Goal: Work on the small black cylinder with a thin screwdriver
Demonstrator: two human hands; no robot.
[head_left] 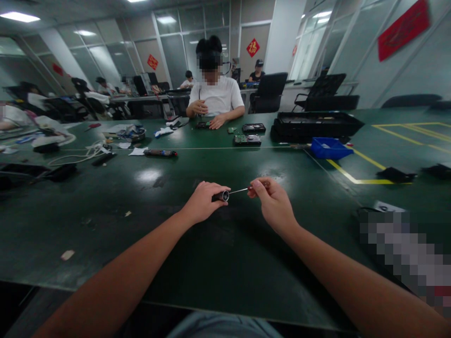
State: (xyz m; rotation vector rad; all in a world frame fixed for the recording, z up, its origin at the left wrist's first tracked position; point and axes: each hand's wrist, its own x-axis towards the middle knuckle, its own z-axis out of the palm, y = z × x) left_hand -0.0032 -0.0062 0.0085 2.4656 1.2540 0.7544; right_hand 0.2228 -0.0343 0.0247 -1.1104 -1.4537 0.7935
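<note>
Near the middle of the green table, my left hand (201, 203) is closed around a dark cylinder (221, 196) with a silver-rimmed round end facing right. What sits inside that end is too small to make out. My right hand (276, 204) grips a screwdriver (240, 190) by its reddish, see-through handle. Its thin metal shaft points left, and the tip is at the rim of the cylinder's end; whether it touches I cannot tell. Most of the cylinder's body is hidden by my left fingers.
A person (216, 98) sits across the green table (176, 253), hands by circuit boards. Hard drives (247, 140), a black tray (317, 126) and a blue bin (330, 148) stand beyond my right hand. A dark cylindrical tool (161, 153) and a white cable (82, 154) lie further left.
</note>
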